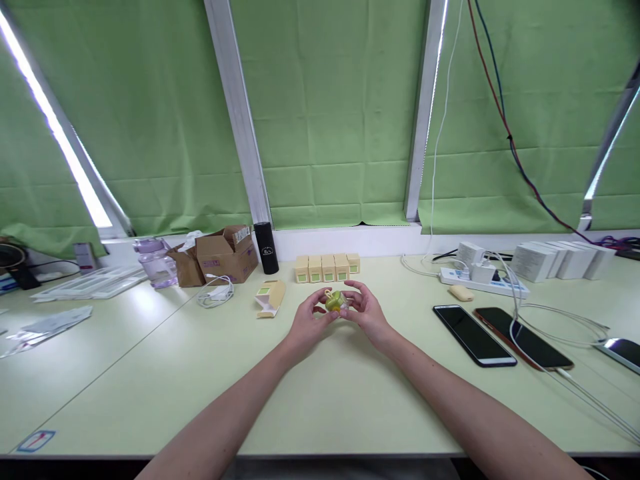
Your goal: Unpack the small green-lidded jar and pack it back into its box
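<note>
**Left hand [309, 319] and right hand [367, 313] closed around a small green object [334, 301]**

Seen from the head, the person sits at a smooth, pale table [345, 407], forearms stretched forward over it. The green object is between the two hands, near the middle of the table: rounded, glossy, with a yellowish loop on top. The left thumb and fingers are clamped on one side of it, the right thumb and fingers on the other.

Just beyond stands a row of small, square-edged yellow boxes [323, 269], with green patches on their fronts; I can't see what is in them. To their left lies a yellow carton [270, 298] with its flaps spread.

Farther left, a brown cardboard box [227, 253] has its top flaps up, its contents hidden from here. A matte black cylinder [266, 248] stands beside it, and on the other side a see-through purple bottle [156, 263].

Over to the right, flat, glassy phones [474, 335] lie near a white power strip [483, 283] with chargers plugged in. Behind everything hang green fabric blinds [330, 113], softly creased.
</note>
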A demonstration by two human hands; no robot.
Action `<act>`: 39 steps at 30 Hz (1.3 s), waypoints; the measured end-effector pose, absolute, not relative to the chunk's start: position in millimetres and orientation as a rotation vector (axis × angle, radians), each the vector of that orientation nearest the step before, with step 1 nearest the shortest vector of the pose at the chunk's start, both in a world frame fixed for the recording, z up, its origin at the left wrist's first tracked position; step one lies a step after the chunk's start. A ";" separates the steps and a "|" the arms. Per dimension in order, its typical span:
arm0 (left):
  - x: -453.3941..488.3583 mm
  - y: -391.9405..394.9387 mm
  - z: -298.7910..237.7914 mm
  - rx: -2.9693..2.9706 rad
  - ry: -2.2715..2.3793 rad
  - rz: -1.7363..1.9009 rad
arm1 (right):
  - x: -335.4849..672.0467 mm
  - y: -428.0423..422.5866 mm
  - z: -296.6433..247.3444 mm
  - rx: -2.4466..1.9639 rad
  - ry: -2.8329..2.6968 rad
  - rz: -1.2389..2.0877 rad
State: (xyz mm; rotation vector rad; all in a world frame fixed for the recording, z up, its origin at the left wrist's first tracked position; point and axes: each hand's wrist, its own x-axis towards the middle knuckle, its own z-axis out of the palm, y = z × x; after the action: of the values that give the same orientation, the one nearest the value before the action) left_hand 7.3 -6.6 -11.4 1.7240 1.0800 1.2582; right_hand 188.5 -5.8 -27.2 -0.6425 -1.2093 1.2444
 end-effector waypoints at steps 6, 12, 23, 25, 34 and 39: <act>7.5 -9.6 -8.4 1.724 1.021 1.197 | 188.2 -3.6 -30.1 -0.665 -1.292 1.204; 3.8 -5.9 -12.4 1.760 1.158 1.215 | 193.1 3.0 -32.8 -0.721 -1.286 1.104; -2.3 -1.0 -22.3 2.051 1.332 1.030 | 202.0 16.9 -43.3 -0.957 -1.220 0.944; -2.4 -1.1 -23.3 2.078 1.322 1.000 | 201.8 16.6 -43.6 -0.958 -1.234 0.934; -1.7 -1.9 -28.0 2.109 1.283 1.009 | 201.2 16.5 -44.5 -0.964 -1.241 0.917; -4.3 -4.6 -27.1 2.177 1.285 1.013 | 201.9 15.5 -43.8 -0.968 -1.236 0.919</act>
State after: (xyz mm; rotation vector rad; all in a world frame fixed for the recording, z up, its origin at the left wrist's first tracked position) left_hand -4.3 -4.6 -27.1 2.1768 1.2850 1.0131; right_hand 201.9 15.5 -43.8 -0.9681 -1.2364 0.9189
